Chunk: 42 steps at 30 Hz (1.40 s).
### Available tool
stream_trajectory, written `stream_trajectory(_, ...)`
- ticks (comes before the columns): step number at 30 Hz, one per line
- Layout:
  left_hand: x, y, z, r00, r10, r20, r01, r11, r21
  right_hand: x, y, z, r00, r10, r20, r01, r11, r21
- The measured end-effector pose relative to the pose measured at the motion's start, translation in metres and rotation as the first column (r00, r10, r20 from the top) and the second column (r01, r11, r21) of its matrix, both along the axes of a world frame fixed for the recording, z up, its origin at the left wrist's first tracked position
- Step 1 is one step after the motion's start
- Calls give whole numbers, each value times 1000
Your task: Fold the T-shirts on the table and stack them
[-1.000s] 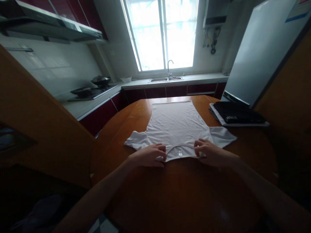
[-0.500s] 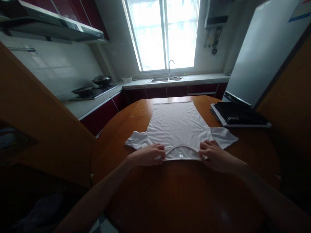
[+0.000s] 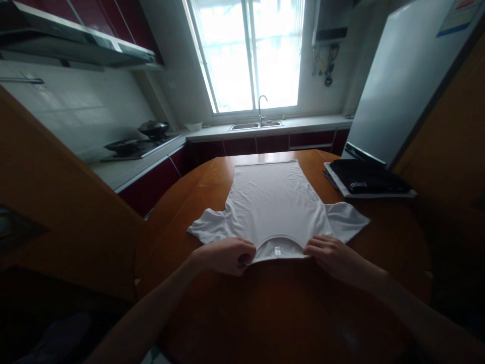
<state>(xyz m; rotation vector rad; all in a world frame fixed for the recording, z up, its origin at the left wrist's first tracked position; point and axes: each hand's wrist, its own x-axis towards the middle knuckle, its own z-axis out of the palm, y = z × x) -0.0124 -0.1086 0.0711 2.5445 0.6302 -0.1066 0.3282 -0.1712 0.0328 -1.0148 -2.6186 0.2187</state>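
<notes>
A white T-shirt (image 3: 276,202) lies spread on the round wooden table (image 3: 288,308), its neckline toward me and its hem toward the window. My left hand (image 3: 229,254) is closed on the shoulder edge at the left of the collar. On the collar's other side, my right hand (image 3: 329,254) pinches the shoulder edge. Between both hands the neck opening shows a small pale label. The short sleeves stick out left and right past my hands. Fabric inside my fingers is hidden.
Folded clothes, a black one (image 3: 367,177) on top, are stacked at the table's right, near the fridge (image 3: 394,86). Beyond the table run a counter with a sink (image 3: 246,126) and a stove with a lidded pan (image 3: 152,127).
Both hands have pulled the collar end slightly toward me, and the cloth near the neckline looks tauter. My fingers have closed more tightly on it. The view has shifted a little.
</notes>
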Motion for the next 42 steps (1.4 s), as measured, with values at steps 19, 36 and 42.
stream_trajectory(19,-155,-11,-50,800,493,341,-588,757,285,91,-15,-47,927,-331,-173,340,940,23)
stream_trajectory(36,-112,20,-48,714,550,433,-696,628,348,111,47,-57,788,-533,-308,580,811,82)
stream_trajectory(42,-114,52,-88,758,640,124,-616,641,458,114,67,-82,752,-659,-15,658,748,89)
